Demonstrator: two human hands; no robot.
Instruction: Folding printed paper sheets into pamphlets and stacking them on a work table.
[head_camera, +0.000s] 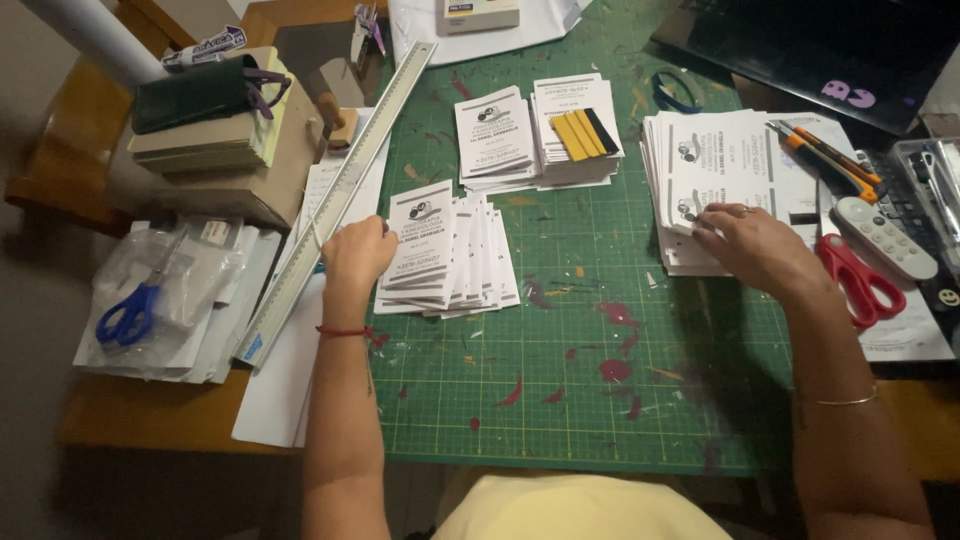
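Observation:
My left hand (352, 252) is curled shut against the left edge of a fanned pile of small white printed cards (447, 255) on the green cutting mat (580, 400). My right hand (752, 243) rests fingers-down on a thick stack of uncut printed sheets (715, 165) at the mat's right side, fingertips touching the top sheet. Two more card piles (495, 140) lie further back, one with a yellow and black squeegee (586, 132) on top.
A long metal ruler (340, 195) runs diagonally at the left. An orange utility knife (830, 160), white remote (885, 238) and red scissors (862, 285) lie right of the sheets. Blue scissors in a plastic bag (130, 315) and a cardboard box (215, 150) sit left. A laptop (830, 50) is at back right.

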